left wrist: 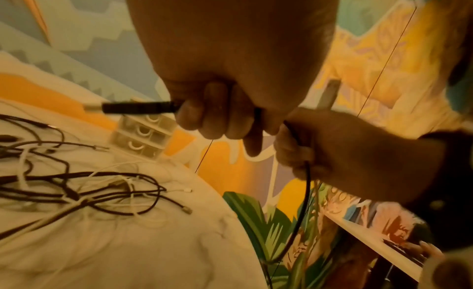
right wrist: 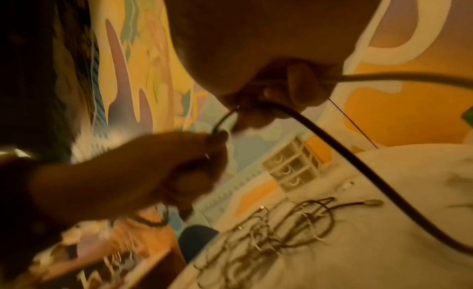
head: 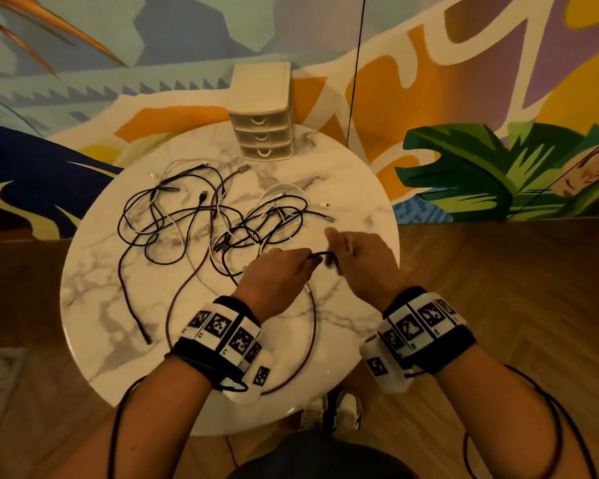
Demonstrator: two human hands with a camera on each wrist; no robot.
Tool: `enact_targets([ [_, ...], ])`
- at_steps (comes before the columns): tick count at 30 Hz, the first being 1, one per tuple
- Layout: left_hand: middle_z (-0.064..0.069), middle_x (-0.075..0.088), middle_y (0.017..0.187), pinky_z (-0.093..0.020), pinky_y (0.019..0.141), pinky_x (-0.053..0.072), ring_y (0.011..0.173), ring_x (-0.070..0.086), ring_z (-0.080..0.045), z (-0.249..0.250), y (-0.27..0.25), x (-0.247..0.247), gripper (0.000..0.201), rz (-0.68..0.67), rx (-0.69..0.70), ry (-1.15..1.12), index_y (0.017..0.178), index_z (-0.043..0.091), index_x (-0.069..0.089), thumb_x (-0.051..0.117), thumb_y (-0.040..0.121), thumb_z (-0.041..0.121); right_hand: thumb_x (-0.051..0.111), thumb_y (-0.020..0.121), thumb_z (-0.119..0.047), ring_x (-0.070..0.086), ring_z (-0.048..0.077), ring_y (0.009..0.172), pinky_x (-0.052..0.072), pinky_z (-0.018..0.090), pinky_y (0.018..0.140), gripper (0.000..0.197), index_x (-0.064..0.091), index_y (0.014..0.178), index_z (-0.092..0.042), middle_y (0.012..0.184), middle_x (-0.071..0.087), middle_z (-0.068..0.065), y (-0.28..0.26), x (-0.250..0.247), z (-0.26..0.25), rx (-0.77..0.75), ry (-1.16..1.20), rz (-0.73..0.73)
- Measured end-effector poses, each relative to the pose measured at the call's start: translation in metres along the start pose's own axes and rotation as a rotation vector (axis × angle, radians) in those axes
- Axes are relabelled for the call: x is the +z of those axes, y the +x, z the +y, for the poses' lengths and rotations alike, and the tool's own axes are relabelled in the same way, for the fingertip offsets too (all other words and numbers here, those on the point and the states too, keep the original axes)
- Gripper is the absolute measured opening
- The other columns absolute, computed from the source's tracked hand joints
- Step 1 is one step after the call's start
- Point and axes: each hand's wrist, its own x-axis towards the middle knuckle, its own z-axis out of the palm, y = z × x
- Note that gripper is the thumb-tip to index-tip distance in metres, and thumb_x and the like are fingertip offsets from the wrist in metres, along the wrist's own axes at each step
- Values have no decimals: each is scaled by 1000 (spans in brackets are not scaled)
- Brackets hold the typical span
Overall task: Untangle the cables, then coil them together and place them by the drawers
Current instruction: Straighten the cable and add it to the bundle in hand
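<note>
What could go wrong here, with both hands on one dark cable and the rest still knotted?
1. The held dark cable, gripped by the left hand and right hand, may still run into the tangle; pulling could tighten knots.
2. Its loop hangs over the table edge and could snag.
3. Dragging the pile could pull loose plugs toward the drawers.

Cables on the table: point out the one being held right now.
The dark cable stretched between the left hand and the right hand. Both grip it near its plug end; the other dark and white cables lie loose in the tangle.
</note>
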Motion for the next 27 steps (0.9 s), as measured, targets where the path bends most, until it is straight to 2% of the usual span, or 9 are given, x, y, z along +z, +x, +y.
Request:
enact_targets([
  [4, -1, 55, 68, -34, 55, 41, 63, 54, -25, 11, -3, -5, 23, 0, 173, 161, 103, 24, 46, 33, 98, 42, 35, 98, -44, 38, 22, 54, 30, 32, 59, 54, 32, 49, -22, 50, 36, -4, -2, -8, 31, 76, -177, 29],
  [7, -4, 56, 77, -30, 58, 36, 67, 55, -25, 21, -4, -2, 25, -89, 246, 437, 112, 25, 49, 31, 100, 37, 37, 98, -44, 39, 22, 56, 24, 32, 53, 54, 32, 50, -20, 50, 37, -6, -2, -16, 51, 140, -150, 157],
  [9, -6, 62, 96, -30, 63, 39, 83, 61, -27, 24, -1, 3, 29, -206, 256, 555, 121, 26, 53, 32, 101, 29, 35, 98, -48, 39, 21, 55, 27, 31, 52, 55, 34, 50, -19, 51, 38, -4, -3, -24, 57, 196, -182, 226],
  [12, -5, 64, 105, -32, 72, 48, 94, 62, -27, 19, 9, -8, 30, -205, 190, 533, 119, 30, 59, 37, 99, 29, 33, 98, -48, 46, 26, 59, 36, 33, 57, 54, 41, 54, -18, 57, 48, 4, -16, -29, 73, 202, -229, 259],
  [15, 3, 67, 91, -27, 71, 44, 85, 61, -16, 27, 24, -34, 21, -91, 163, 148, 100, 24, 68, 50, 95, 31, 27, 96, -50, 53, 30, 62, 40, 34, 58, 53, 50, 61, -18, 62, 56, 8, -44, -19, 96, 227, -283, 175],
  [18, 5, 62, 67, -25, 58, 43, 57, 54, -3, 57, 20, -34, 9, -57, 146, -371, 85, 17, 65, 59, 90, 21, 27, 97, -51, 60, 29, 68, 47, 34, 62, 55, 65, 78, -17, 71, 64, 8, -59, 4, 104, 236, -310, 71],
  [22, -18, 68, 76, -29, 46, 48, 57, 59, -21, 64, 4, -25, 4, -253, 95, -915, 88, 4, 56, 56, 91, 6, 22, 96, -54, 62, 27, 73, 53, 38, 67, 58, 68, 89, -18, 80, 68, 7, -63, 15, 108, 278, -318, 34],
  [25, -16, 66, 79, -29, 50, 48, 62, 59, -23, 55, 0, -21, 11, -268, 89, -1141, 93, 5, 59, 49, 93, 1, 24, 99, -48, 60, 29, 73, 50, 40, 67, 54, 63, 81, -16, 78, 66, 7, -64, 7, 113, 315, -262, 54],
  [27, -11, 60, 69, -29, 51, 47, 57, 56, -21, 58, 2, -10, 13, -219, 56, -1115, 92, 5, 60, 47, 95, 5, 29, 99, -37, 57, 29, 74, 47, 42, 69, 41, 57, 74, -21, 75, 61, 5, -63, 0, 109, 330, -70, 30],
])
